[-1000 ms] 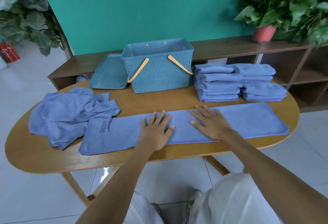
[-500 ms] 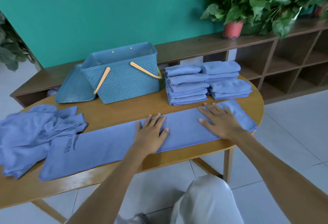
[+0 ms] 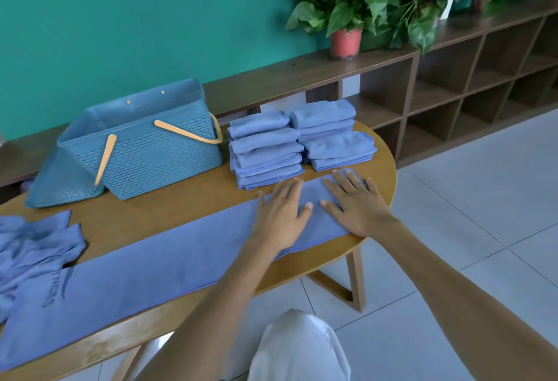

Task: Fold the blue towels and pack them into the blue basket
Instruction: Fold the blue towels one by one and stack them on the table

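- One view only, from a camera worn on the person's head, looking forward and steeply down across the table [image 3: 187, 208].
- It sits close: both forearms enter from the bottom edge, at about 6 and 4 o'clock, and the hands [image 3: 320, 208] lie near the frame's centre.
- It faces the teal wall [image 3: 136, 18] at 12 o'clock; the shelf unit [image 3: 453, 78] runs off toward 2 o'clock.
- The wide lens bends the table's edge, and the floor [image 3: 468, 199] fills the 3 to 5 o'clock sector.
- No second view shares the scene.
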